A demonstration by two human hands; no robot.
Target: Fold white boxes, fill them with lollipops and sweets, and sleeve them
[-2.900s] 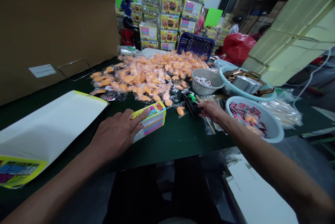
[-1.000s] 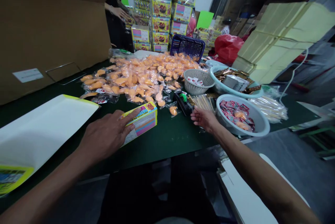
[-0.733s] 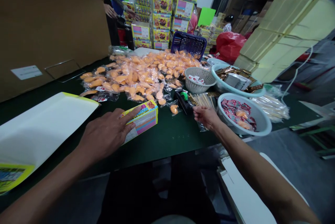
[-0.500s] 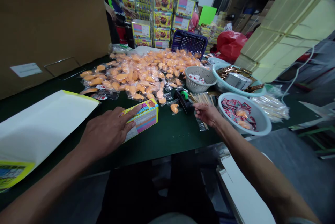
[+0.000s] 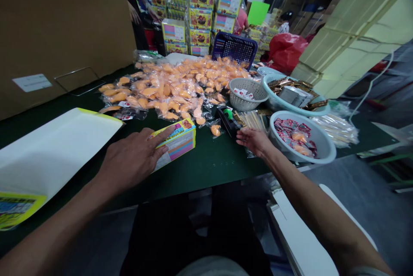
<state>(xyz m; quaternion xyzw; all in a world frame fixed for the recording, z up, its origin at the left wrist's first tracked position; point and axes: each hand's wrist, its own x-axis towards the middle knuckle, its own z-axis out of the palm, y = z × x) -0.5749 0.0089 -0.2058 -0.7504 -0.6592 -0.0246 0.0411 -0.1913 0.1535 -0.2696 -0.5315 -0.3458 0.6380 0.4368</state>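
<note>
My left hand (image 5: 135, 153) is closed around a small yellow printed carton (image 5: 177, 142), which lies on the green table; its forefinger stretches along the top. At the near end of a black tape dispenser (image 5: 228, 123) with a green core is my right hand (image 5: 253, 140). Its fingers are drawn together there, and anything thin between them cannot be made out. One bagged orange plastic piece (image 5: 215, 129) lies between the carton and the dispenser. Behind them spreads a large heap of bagged orange pieces (image 5: 174, 84).
An open white-lined carton sheet (image 5: 61, 138) lies at left before a big cardboard box (image 5: 64, 30). On the right are a grey basket (image 5: 247, 103), a bowl of red sachets (image 5: 327, 151), a bowl of brown packets (image 5: 318, 113) and wooden sticks (image 5: 253, 121). People stand beyond stacked boxes.
My right hand has shifted slightly left at the dispenser's near end, and its fingers are more extended. My left hand keeps its hold on the carton. The view has tilted slightly.
</note>
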